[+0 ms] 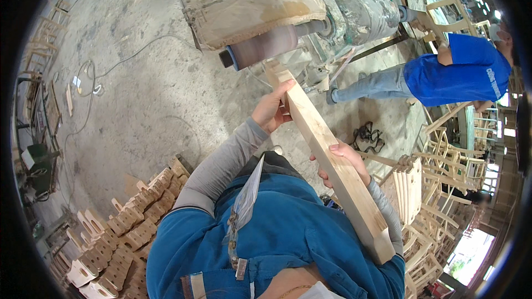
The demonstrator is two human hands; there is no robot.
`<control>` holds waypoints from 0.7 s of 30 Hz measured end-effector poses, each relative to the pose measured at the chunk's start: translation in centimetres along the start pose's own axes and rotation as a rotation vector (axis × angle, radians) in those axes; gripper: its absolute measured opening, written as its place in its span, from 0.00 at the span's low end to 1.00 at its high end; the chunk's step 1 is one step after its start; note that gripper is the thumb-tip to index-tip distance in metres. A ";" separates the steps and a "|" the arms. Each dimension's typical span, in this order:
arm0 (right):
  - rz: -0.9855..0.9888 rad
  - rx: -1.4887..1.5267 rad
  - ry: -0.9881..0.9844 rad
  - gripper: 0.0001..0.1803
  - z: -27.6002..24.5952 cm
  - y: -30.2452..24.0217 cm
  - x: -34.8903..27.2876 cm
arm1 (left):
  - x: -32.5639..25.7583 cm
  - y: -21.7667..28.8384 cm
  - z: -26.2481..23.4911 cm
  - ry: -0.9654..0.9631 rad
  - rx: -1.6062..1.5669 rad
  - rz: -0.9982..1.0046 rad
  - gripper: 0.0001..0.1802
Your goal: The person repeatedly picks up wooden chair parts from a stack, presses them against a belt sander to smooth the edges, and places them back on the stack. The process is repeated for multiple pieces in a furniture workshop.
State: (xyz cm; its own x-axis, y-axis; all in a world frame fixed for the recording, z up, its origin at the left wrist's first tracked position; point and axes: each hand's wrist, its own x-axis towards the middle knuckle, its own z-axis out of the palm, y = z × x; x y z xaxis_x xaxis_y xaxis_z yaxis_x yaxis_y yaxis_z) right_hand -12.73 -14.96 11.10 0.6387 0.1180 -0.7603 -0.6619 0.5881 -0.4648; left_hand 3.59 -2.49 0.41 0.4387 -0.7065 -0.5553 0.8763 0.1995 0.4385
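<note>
A long pale wooden beam [327,147] slants across my front, its far end close below a spinning sanding drum [266,46]. Near that far end my left hand [272,108] grips the beam, thumb on top and fingers beneath. Farther back along it, my right hand [344,161] is wrapped round the beam from the right side, thumb on the upper face. The near end of the beam rests by my right forearm and upper arm. Whether the far end touches the drum, I cannot tell.
The drum sticks out of a dusty sanding machine [354,19]. At the right a co-worker in a blue shirt [457,69] stands by it. Stacked shaped wooden parts [130,232] lie at the lower left; chair frames [443,171] pile up at the right. A cable [91,99] runs over the floor.
</note>
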 end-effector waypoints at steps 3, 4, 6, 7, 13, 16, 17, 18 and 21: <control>0.085 0.039 -0.001 0.31 -0.5 -0.3 1.0 | 0.5 0.6 -0.2 0.013 -0.004 0.012 0.28; 0.066 0.042 0.004 0.31 -0.4 -0.3 1.3 | 0.7 0.8 -0.4 0.021 -0.008 0.021 0.28; 0.025 0.050 0.016 0.31 0.0 -0.5 2.0 | 1.3 1.4 -0.9 0.019 -0.006 0.011 0.27; 0.017 0.038 0.016 0.31 0.3 -0.7 2.3 | 1.4 1.6 -1.2 0.020 -0.008 0.004 0.27; 0.009 0.040 0.039 0.30 1.3 -1.8 4.1 | 2.9 2.9 -2.5 0.003 0.006 -0.017 0.27; -0.028 0.006 0.047 0.30 2.1 -2.2 4.2 | 3.3 3.0 -2.6 0.026 0.003 -0.041 0.27; -0.024 0.011 0.044 0.31 2.1 -2.3 4.2 | 3.4 3.0 -2.7 0.018 -0.001 -0.046 0.27; -0.021 0.017 0.041 0.31 2.1 -2.4 4.1 | 3.5 2.9 -2.8 0.009 -0.005 -0.052 0.27; -0.063 -0.058 0.041 0.31 2.3 -2.5 3.6 | 3.4 2.8 -2.6 -0.008 -0.012 -0.053 0.27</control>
State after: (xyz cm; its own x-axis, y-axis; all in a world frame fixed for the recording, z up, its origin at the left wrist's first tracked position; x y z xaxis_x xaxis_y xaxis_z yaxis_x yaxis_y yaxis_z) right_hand -7.89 -14.14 10.56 0.6642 0.0491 -0.7460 -0.6434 0.5455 -0.5370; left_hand 8.02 -2.54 -2.13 0.3898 -0.7219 -0.5718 0.9007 0.1695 0.4000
